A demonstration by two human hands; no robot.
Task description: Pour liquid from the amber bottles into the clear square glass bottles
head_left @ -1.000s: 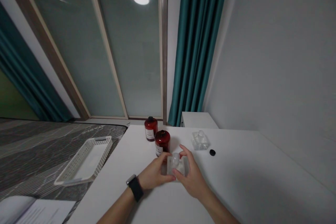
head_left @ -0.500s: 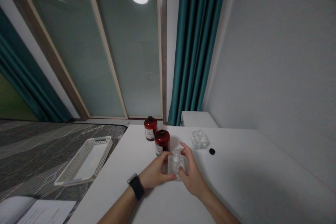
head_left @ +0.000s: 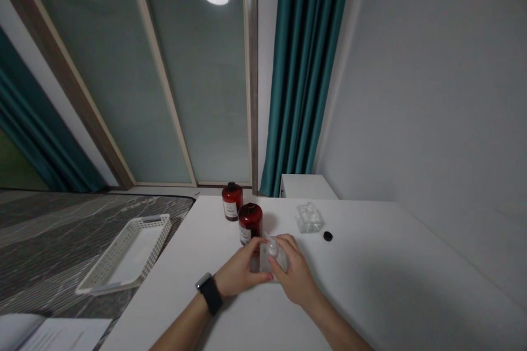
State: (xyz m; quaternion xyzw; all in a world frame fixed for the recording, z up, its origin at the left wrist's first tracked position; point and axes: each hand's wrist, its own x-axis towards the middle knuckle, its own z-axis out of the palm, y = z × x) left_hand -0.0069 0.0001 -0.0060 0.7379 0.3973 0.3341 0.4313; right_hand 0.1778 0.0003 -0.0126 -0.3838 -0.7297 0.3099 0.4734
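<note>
A clear, square glass bottle with a rounded stopper-like top is between my hands, over the white table. My left hand, with a dark watch on its wrist, grips the left side of the bottle, thumb along its near edge. The fingers of my right hand are closed round the rounded top from the right, thumb on the near side. Just beyond my left fingers stands a dark red bottle with no cap on it. Farther back is another dark red bottle, black-capped and labelled.
A second clear square bottle with a round top stands on the white table, beside a loose black cap. To the left, a white perforated basket and an open booklet lie on a grey patterned surface.
My right hand has shifted left and closed its fingers more tightly round the top of the clear bottle. My left hand keeps its grip. The camera view has moved slightly.
</note>
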